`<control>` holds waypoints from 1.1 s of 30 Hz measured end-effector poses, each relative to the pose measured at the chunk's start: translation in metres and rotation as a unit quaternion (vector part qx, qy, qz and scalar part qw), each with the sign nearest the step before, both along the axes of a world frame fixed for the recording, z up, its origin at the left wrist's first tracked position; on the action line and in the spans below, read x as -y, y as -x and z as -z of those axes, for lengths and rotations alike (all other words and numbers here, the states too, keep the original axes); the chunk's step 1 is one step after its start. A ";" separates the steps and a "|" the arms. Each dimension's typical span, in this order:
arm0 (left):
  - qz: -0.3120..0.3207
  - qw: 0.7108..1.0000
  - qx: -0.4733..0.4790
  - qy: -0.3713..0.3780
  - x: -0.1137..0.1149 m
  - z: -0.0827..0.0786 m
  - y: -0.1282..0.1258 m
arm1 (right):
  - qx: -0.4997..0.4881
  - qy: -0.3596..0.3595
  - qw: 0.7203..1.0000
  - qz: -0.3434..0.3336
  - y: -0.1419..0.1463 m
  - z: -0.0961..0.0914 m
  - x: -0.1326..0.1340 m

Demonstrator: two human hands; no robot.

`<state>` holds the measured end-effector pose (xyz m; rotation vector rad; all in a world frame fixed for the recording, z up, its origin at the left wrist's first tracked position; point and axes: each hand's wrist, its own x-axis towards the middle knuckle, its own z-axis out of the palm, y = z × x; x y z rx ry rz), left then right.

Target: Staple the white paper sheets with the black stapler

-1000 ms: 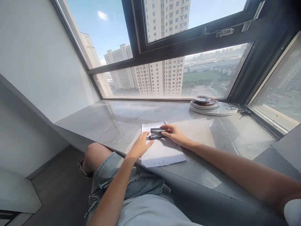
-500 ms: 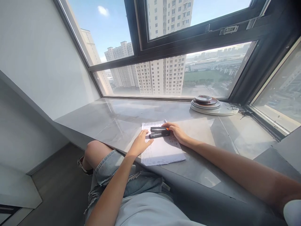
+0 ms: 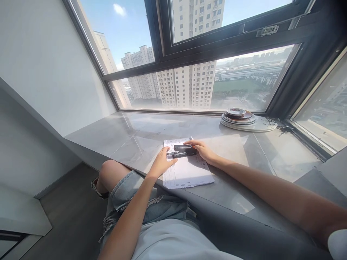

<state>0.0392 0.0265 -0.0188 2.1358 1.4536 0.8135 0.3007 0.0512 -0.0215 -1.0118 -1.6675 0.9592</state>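
A black stapler (image 3: 184, 154) is held just over a stack of paper (image 3: 189, 175), its upper arm swung apart from its base. My right hand (image 3: 204, 150) is closed round the stapler's right end, fingers along the top. At its left end, a thin silvery piece (image 3: 170, 154) sticks out towards my left hand (image 3: 160, 162). The left thumb lies below that end and the fingers above it, closed about it. What the left fingertips press on is too small to make out fully. Rows of dark marks show on the top sheet.
The paper lies on a grey tiled sill (image 3: 146, 126) by the window. Stacked plates (image 3: 238, 119) stand at the back right, near a dark cord (image 3: 286, 129). My bent knee (image 3: 112, 169) rests against the sill's front edge.
The silvery piece now extends from the stapler's left end, where little showed before. My left hand has shifted slightly left and up. My right fingers have slid a little along the top.
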 end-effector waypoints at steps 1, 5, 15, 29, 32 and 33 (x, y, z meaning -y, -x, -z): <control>0.000 1.000 0.004 0.001 -0.001 0.001 0.001 | 0.004 0.002 1.000 0.016 0.000 -0.001 0.001; 0.005 1.000 0.015 0.003 -0.002 0.003 0.002 | 0.030 0.005 0.998 0.059 0.002 -0.006 0.008; 0.003 0.994 0.106 0.023 0.000 0.003 0.000 | 0.177 -0.109 0.977 0.053 0.004 -0.001 0.017; -0.090 0.577 0.763 0.276 0.023 -0.015 -0.031 | 0.199 -0.445 0.866 0.112 0.009 -0.002 0.033; -0.053 0.554 0.772 0.307 0.024 -0.011 -0.029 | 0.218 -0.493 0.838 0.088 0.010 -0.003 0.035; -0.045 0.555 0.769 0.313 0.024 -0.010 -0.028 | 0.223 -0.503 0.830 0.084 0.010 -0.003 0.036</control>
